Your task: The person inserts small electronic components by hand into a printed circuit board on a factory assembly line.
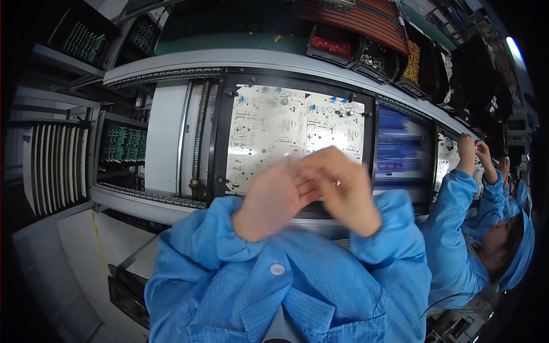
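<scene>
My left hand (pixel 270 195) and my right hand (pixel 346 191) meet over the near edge of a white printed circuit board (pixel 269 123). Both are blurred. The left fingers are curled inward, and the right fingers bend down against them. A tiny speck shows by the right fingertips, too small to name; whatever the left fingers hold is hidden. The board lies flat in a black frame (pixel 220 128), with several small blue and dark components standing along its far edge. My hands cover part of its near side.
Bins of red parts (pixel 331 46), dark parts (pixel 374 59) and yellow parts (pixel 412 62) line the far side. Green circuit boards (pixel 124 143) stand in a rack at left. Blurred blue material (pixel 400 143) lies right of the frame. A co-worker's hands (pixel 474 150) work farther right.
</scene>
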{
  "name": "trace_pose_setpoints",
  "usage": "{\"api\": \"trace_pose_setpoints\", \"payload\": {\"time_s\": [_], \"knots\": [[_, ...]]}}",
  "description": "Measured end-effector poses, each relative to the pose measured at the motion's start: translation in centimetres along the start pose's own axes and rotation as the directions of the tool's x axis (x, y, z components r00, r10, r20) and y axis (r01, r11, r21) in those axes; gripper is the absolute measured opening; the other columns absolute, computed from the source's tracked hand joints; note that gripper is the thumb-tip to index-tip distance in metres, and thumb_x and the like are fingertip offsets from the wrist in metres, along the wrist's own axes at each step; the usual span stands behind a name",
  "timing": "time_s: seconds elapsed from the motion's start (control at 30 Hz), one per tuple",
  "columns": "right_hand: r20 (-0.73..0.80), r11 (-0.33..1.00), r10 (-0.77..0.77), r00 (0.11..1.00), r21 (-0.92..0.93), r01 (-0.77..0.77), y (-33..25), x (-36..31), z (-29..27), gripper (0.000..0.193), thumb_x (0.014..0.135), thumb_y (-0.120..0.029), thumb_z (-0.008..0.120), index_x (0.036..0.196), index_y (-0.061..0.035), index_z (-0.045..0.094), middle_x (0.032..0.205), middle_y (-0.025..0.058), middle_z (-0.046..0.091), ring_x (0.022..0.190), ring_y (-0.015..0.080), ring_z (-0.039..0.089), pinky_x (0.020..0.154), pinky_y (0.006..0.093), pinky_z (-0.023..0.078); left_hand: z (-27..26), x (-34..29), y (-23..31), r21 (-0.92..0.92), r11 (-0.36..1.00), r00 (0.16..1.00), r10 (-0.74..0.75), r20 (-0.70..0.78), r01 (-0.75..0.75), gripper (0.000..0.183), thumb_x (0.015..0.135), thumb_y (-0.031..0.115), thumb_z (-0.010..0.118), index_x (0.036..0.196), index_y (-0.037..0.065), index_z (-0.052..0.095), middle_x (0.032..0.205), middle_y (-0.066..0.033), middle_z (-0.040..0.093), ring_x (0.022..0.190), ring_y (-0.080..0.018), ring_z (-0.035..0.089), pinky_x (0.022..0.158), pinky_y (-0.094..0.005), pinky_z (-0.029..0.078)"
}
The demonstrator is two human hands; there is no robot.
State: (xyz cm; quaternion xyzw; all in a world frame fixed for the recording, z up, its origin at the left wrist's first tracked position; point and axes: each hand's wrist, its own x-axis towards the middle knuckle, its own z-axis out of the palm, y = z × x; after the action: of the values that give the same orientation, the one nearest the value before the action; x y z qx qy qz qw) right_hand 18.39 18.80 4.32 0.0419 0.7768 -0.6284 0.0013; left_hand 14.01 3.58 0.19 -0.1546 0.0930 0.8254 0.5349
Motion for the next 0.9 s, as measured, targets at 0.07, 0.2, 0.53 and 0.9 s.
{"api": "trace_pose_setpoints", "payload": {"time_s": [0.07,0.2,0.53,0.9], "knots": [[0.116,0.821,-0.374,0.92,-0.421,0.387,0.5,-0.5,1.0,0.029,0.071,0.008,0.062,0.096,-0.0052,0.071,0.092,0.0068,0.068,0.092,0.0251,0.061,0.083,0.0336,0.047,-2.1,0.8,-0.6,-0.318,0.947,0.968,0.029,0.25,0.054,0.041,0.103,0.028,0.036,0.121,-0.007,0.047,0.118,-0.0188,0.058,0.11,-0.0274,0.059,0.099,-0.0397,0.047],[0.036,0.848,-0.365,0.93,-0.4,0.348,0.9,-1.1,1.0,0.025,0.071,0.006,0.066,0.093,-0.0053,0.071,0.093,0.0091,0.068,0.093,0.0257,0.061,0.084,0.0327,0.045,-2.0,1.2,-0.9,-0.313,0.95,0.94,0.102,0.325,0.005,0.037,0.103,0.026,0.036,0.118,-0.006,0.049,0.114,-0.0164,0.059,0.106,-0.0236,0.061,0.095,-0.0378,0.051],[-0.234,0.846,0.249,0.94,0.524,-0.093,2.3,1.7,-5.0,0.022,0.099,-0.013,0.051,0.109,0.0033,0.06,0.079,0.0041,0.06,0.063,0.009,0.051,0.057,0.0206,0.04,0.1,-0.3,0.5,0.289,0.951,0.994,0.105,0.017,-0.106,0.04,0.103,0.017,0.036,0.133,-0.009,0.04,0.137,-0.0273,0.045,0.127,-0.0364,0.047,0.108,-0.041,0.041],[0.0,0.821,0.356,0.934,0.477,-0.313,4.2,4.5,-10.7,0.017,0.094,-0.015,0.061,0.097,0.0009,0.062,0.08,0.0023,0.06,0.068,0.0084,0.05,0.063,0.0202,0.043,0.6,-5.0,7.7,0.758,0.633,0.948,0.312,-0.066,-0.156,0.022,0.098,0.013,0.052,0.112,-0.003,0.06,0.102,-0.0114,0.063,0.088,-0.0131,0.058,0.083,-0.0246,0.05]]}}
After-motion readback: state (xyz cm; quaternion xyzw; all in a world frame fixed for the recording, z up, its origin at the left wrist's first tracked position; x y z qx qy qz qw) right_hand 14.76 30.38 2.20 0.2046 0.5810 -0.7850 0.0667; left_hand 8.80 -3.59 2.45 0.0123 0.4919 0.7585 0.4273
